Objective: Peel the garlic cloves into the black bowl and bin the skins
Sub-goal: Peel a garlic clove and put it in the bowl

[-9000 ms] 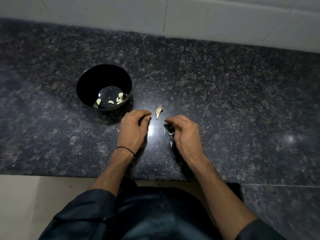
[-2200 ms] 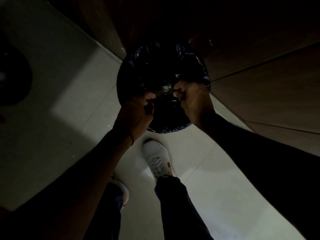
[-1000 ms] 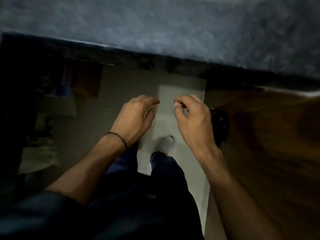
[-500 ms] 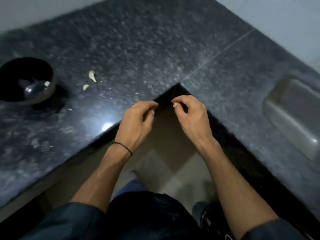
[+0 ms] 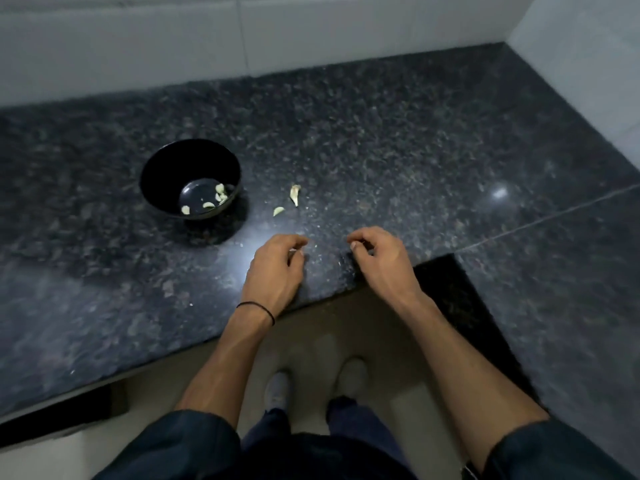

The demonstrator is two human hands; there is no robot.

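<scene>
A black bowl (image 5: pixel 190 178) stands on the dark granite counter (image 5: pixel 381 150) with several peeled cloves (image 5: pixel 220 194) in it. To its right lie an unpeeled garlic clove (image 5: pixel 294 195) and a smaller pale clove (image 5: pixel 278 211). My left hand (image 5: pixel 275 271) and my right hand (image 5: pixel 382 259) hover over the counter's front edge, below the loose cloves, fingers loosely curled and holding nothing. The bin is out of view.
The counter turns a corner on the right, with white tiled wall (image 5: pixel 311 36) behind and to the right. Small skin flecks dot the granite near my hands. My shoes (image 5: pixel 277 389) stand on the pale floor below.
Since the skins went into the black bin bag I have turned back to the counter. My hands have risen from over the floor to the counter edge near the cloves.
</scene>
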